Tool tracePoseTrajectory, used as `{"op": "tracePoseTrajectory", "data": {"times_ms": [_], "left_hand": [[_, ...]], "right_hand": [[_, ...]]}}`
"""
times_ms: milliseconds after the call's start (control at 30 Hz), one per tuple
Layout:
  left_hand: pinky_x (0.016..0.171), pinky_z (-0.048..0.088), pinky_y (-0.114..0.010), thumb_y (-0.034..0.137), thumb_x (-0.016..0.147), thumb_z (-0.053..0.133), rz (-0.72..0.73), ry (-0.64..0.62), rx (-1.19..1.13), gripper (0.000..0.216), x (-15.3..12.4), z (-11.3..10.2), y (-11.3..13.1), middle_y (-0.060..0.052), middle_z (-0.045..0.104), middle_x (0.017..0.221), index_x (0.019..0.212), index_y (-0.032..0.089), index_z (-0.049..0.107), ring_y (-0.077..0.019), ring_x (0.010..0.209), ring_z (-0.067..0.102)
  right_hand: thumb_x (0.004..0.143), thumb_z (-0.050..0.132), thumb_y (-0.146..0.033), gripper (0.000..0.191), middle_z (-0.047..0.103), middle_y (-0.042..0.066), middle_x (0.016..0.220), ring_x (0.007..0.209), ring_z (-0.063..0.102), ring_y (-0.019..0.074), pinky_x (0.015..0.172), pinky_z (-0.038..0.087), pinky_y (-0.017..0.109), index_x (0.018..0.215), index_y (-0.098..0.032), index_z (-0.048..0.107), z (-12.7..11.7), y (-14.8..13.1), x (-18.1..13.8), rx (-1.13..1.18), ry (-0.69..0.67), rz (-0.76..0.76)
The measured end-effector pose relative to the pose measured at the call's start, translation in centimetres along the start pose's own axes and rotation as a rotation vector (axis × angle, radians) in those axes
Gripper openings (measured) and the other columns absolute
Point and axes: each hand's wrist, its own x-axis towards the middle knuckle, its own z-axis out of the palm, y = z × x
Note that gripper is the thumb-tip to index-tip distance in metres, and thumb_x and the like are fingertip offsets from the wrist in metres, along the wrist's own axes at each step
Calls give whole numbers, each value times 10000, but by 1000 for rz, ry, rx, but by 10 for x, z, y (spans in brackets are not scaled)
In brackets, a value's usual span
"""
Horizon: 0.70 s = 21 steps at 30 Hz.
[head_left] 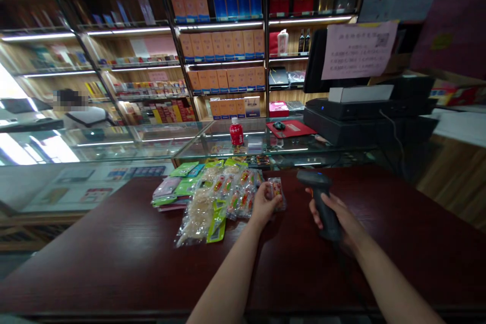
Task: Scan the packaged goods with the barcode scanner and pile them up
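Note:
My left hand (264,204) is closed on a small clear snack packet (277,191) with red and yellow print, held just above the dark red counter (125,258). My right hand (334,215) grips the handle of a black barcode scanner (321,198), whose head points toward the packet a short way to its left. A pile of snack packets (212,192), some green, some clear, lies on the counter left of my left hand.
Beyond the counter is a glass display case (159,144) with a red bottle (236,132), a mouse on a red pad (288,128) and a black register with screen (364,111). Lit shelves of boxes fill the back wall. A person (81,111) sits at far left.

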Motion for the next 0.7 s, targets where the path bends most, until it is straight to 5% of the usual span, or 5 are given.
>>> {"op": "tracePoseTrajectory", "data": {"times_ms": [233,433,700], "left_hand": [[759,475,-263,316,703,713,6,31,41,309,7,0,-12,11,605,831,902,202,507,-135,774,580],[794,472,-270,304,748,669,55,25,90,279,7,-3,-13,9,609,867,972,215,528,-142,809,577],[876,474,-308,289,734,671,26,-12,60,351,9,0,-4,-34,668,971,1065,187,612,-182,899,607]], "right_hand": [[821,698,-390,351,609,-7,733,549,612,126,475,535,244,1117,-216,627,4,-5,-6,53,-74,14],[809,702,-371,313,546,-31,649,384,426,47,328,373,162,1057,-189,645,9,-3,-9,123,-166,103],[765,749,-361,359,547,-66,564,322,424,59,294,305,153,1032,-199,572,16,-1,-12,-88,-38,141]]}}
